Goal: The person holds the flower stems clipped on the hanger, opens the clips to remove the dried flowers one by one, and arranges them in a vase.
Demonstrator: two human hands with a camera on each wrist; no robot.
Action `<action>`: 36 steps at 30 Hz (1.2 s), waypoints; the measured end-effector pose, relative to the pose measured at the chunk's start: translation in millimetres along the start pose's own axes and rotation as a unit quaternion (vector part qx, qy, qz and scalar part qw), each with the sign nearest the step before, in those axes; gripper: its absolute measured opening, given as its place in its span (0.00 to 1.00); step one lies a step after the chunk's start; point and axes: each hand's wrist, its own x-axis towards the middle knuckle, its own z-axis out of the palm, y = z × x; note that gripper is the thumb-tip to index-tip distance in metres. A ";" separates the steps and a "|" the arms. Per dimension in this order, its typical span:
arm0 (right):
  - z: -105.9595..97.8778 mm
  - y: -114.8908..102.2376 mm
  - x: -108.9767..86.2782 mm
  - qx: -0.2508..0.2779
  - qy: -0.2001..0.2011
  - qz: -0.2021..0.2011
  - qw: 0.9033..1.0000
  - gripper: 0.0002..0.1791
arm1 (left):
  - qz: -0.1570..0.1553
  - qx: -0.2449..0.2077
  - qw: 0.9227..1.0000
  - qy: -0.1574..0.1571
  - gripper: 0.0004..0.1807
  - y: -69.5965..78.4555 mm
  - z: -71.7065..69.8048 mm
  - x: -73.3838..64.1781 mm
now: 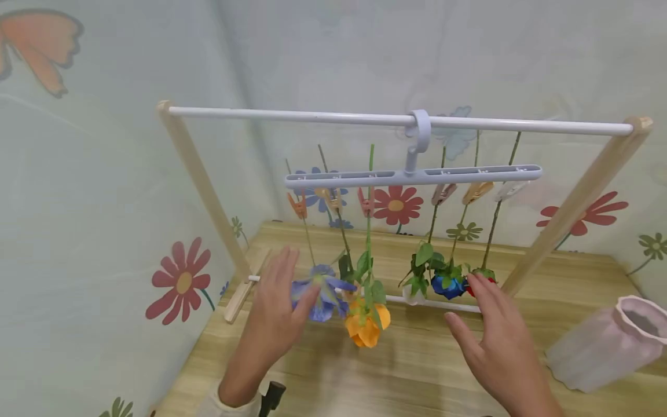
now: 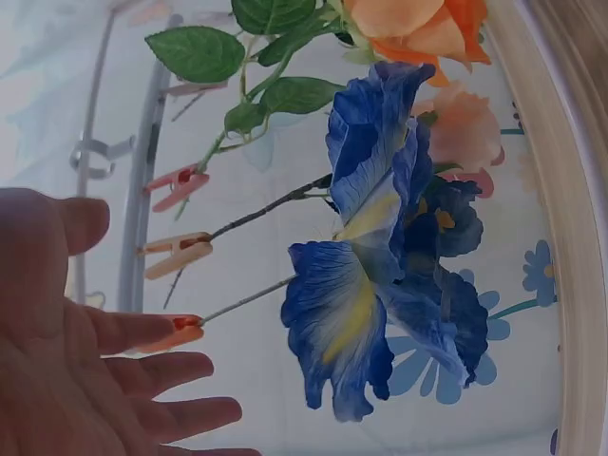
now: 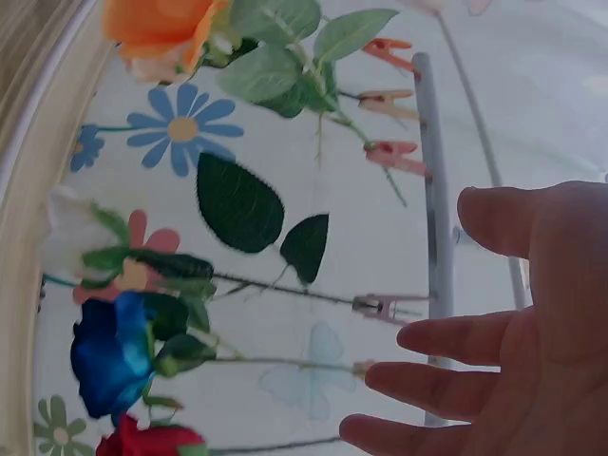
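A pale grey clip hanger (image 1: 354, 179) hangs with several artificial flowers pinned stem-up by small clips, blooms downward. On its left half are a blue iris (image 2: 342, 313), a peach flower (image 2: 464, 133) and an orange rose (image 1: 365, 330). The right half bears a white rose (image 1: 414, 293), a blue rose (image 3: 112, 353) and a red rose (image 3: 147, 439). My left hand (image 1: 276, 315) is beside the iris, fingers extended and holding nothing. Near the red rose, my right hand (image 1: 502, 347) has its fingers spread, also holding nothing.
The hanger's hook loops over a white rod (image 1: 281, 116) between two wooden posts (image 1: 578, 202). At the right, a pale ribbed vase (image 1: 594, 353) stands on the wood-grain table (image 1: 411, 376). Behind is a flower-print backdrop (image 1: 333, 58). A lower white rod (image 1: 443, 304) crosses behind the blooms.
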 end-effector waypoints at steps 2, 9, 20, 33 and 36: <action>1.2 -9.4 3.2 0.012 0.010 -0.008 1.000 0.39 | -0.010 -0.028 0.999 0.019 0.37 0.4 -0.4 5.6; 4.5 -38.8 13.5 0.050 0.043 -0.032 0.997 0.32 | -0.088 -0.102 0.990 0.038 0.30 -0.6 -0.8 21.5; 15.5 -82.4 47.3 0.157 0.059 -0.048 0.985 0.25 | -0.150 -0.210 0.964 0.071 0.23 -14.6 16.9 53.1; 42.0 -148.9 103.8 0.271 0.021 -0.050 0.961 0.22 | -0.154 -0.241 0.953 0.098 0.14 -12.4 27.9 64.3; 53.5 -163.1 116.6 0.277 0.019 -0.043 0.960 0.21 | -0.159 -0.253 0.948 0.110 0.12 -13.4 29.0 67.4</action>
